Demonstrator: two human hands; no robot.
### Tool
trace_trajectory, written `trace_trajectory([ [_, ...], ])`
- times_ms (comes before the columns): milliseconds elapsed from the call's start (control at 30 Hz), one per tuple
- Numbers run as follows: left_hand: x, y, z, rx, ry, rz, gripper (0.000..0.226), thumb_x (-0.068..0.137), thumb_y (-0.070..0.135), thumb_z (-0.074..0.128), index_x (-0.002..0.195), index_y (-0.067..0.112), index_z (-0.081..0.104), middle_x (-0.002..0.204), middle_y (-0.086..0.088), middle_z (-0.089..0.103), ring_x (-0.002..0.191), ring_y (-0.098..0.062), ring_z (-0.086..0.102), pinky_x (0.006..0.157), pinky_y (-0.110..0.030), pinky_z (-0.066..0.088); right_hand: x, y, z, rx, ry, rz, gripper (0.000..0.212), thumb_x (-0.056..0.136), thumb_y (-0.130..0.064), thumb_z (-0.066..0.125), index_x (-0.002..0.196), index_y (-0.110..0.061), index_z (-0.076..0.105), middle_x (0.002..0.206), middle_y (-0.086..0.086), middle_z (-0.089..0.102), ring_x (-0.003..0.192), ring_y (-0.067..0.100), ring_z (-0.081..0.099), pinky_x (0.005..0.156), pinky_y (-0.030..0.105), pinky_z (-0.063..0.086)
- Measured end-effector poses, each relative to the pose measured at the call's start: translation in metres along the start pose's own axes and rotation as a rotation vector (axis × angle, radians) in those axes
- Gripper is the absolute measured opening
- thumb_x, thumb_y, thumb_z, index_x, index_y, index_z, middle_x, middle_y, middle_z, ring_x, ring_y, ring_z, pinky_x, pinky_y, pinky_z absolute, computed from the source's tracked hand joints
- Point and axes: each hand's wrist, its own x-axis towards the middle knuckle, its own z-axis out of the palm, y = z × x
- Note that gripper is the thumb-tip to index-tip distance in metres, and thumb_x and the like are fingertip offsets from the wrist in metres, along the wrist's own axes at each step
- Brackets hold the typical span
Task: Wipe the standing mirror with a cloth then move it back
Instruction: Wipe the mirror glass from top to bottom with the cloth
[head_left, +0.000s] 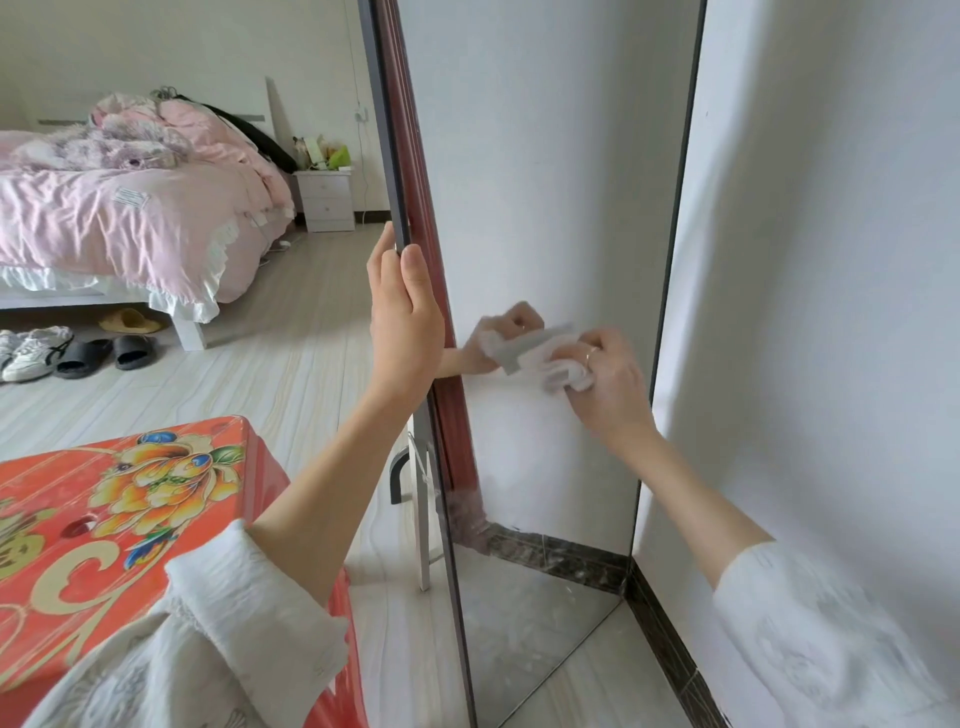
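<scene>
A tall standing mirror (545, 182) with a thin dark frame stands on the floor in front of a white wall, its glass reflecting wall and skirting. My left hand (405, 317) grips the mirror's left frame edge at mid height, thumb on the front. My right hand (610, 387) holds a crumpled white cloth (558, 358) and presses it against the glass near the middle. The reflection of that hand and cloth shows just to the left of it.
A red plastic stool (104, 519) with a flower print stands close at lower left. A bed (119, 218) with pink bedding, shoes (78, 351) beside it and a white nightstand (324, 200) fill the left background. The mirror's support leg (423, 519) stands behind its left edge.
</scene>
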Motion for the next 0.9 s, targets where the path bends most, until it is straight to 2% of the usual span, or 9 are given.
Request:
trace_trajectory([
  [100, -0.004, -0.004, 0.001, -0.028, 0.004, -0.008, 0.033, 0.102, 0.022, 0.020, 0.071, 0.025, 0.030, 0.139, -0.022, 0.034, 0.125, -0.031, 0.036, 0.096, -0.011, 0.031, 0.018, -0.005, 0.008, 0.018, 0.136, 0.030, 0.025, 0.075, 0.003, 0.061, 0.095, -0.010, 0.070, 0.097, 0.013, 0.057, 0.091, 0.031, 0.056, 0.068, 0.025, 0.037],
  [200, -0.008, -0.004, 0.001, -0.044, -0.004, -0.025, 0.031, 0.102, 0.023, 0.019, 0.075, 0.031, 0.031, 0.139, -0.024, 0.034, 0.128, -0.034, 0.032, 0.106, -0.033, 0.028, -0.010, -0.003, 0.032, 0.053, 0.139, 0.046, 0.022, 0.074, 0.009, 0.061, 0.091, -0.004, 0.069, 0.098, 0.016, 0.056, 0.091, 0.031, 0.055, 0.071, 0.028, 0.043],
  [300, -0.007, -0.007, 0.001, -0.052, -0.007, -0.025, 0.030, 0.102, 0.024, 0.018, 0.076, 0.033, 0.030, 0.140, -0.026, 0.033, 0.133, -0.033, 0.029, 0.108, -0.024, 0.025, -0.065, 0.014, 0.056, 0.027, -0.021, 0.088, 0.016, 0.074, 0.007, 0.067, 0.086, -0.002, 0.070, 0.103, 0.015, 0.057, 0.095, 0.030, 0.055, 0.074, 0.035, 0.052],
  [400, -0.007, -0.010, 0.002, -0.061, 0.000, -0.029, 0.029, 0.102, 0.023, 0.018, 0.078, 0.033, 0.030, 0.143, -0.017, 0.033, 0.136, -0.015, 0.025, 0.090, 0.008, 0.014, -0.106, 0.040, 0.065, -0.042, -0.328, 0.103, 0.014, 0.078, -0.005, 0.069, 0.092, -0.009, 0.070, 0.110, 0.006, 0.056, 0.096, 0.023, 0.055, 0.076, 0.027, 0.050],
  [500, -0.008, -0.009, 0.003, -0.050, -0.008, -0.025, 0.030, 0.102, 0.022, 0.018, 0.077, 0.034, 0.030, 0.143, -0.015, 0.034, 0.131, -0.009, 0.027, 0.083, 0.011, 0.013, -0.109, 0.057, 0.057, -0.059, -0.528, 0.201, 0.016, 0.085, -0.019, 0.063, 0.100, -0.016, 0.067, 0.114, -0.003, 0.053, 0.093, 0.017, 0.057, 0.074, 0.021, 0.044],
  [600, -0.008, -0.009, 0.005, -0.028, 0.011, -0.020, 0.032, 0.102, 0.022, 0.018, 0.072, 0.027, 0.029, 0.141, -0.018, 0.036, 0.122, 0.005, 0.024, 0.081, 0.011, 0.013, -0.077, 0.054, 0.039, -0.010, -0.358, 0.231, 0.017, 0.080, -0.018, 0.068, 0.096, -0.013, 0.068, 0.107, -0.001, 0.055, 0.093, 0.017, 0.056, 0.076, 0.022, 0.041],
  [767, -0.010, -0.007, 0.009, 0.006, 0.064, 0.004, 0.031, 0.102, 0.023, 0.018, 0.075, 0.034, 0.030, 0.146, -0.006, 0.031, 0.117, 0.012, 0.020, 0.077, 0.013, 0.011, 0.005, 0.037, 0.008, 0.039, 0.153, 0.142, 0.020, 0.075, 0.003, 0.061, 0.093, -0.004, 0.068, 0.101, 0.018, 0.060, 0.097, 0.035, 0.057, 0.078, 0.027, 0.043],
  [867, -0.009, -0.009, 0.010, 0.016, 0.092, 0.011, 0.031, 0.102, 0.023, 0.018, 0.074, 0.034, 0.029, 0.143, -0.011, 0.036, 0.119, 0.009, 0.027, 0.077, 0.013, 0.012, 0.028, 0.034, 0.011, 0.100, 0.231, 0.181, 0.024, 0.080, 0.004, 0.054, 0.098, -0.006, 0.067, 0.112, 0.015, 0.057, 0.105, 0.032, 0.053, 0.081, 0.022, 0.036],
  [900, -0.008, -0.010, 0.011, 0.012, 0.098, 0.013, 0.032, 0.102, 0.023, 0.018, 0.073, 0.031, 0.028, 0.139, -0.019, 0.039, 0.123, -0.001, 0.033, 0.078, 0.011, 0.014, 0.025, 0.033, 0.016, 0.122, 0.233, 0.200, 0.026, 0.080, 0.006, 0.053, 0.098, -0.004, 0.067, 0.115, 0.014, 0.056, 0.107, 0.032, 0.053, 0.084, 0.024, 0.037],
])
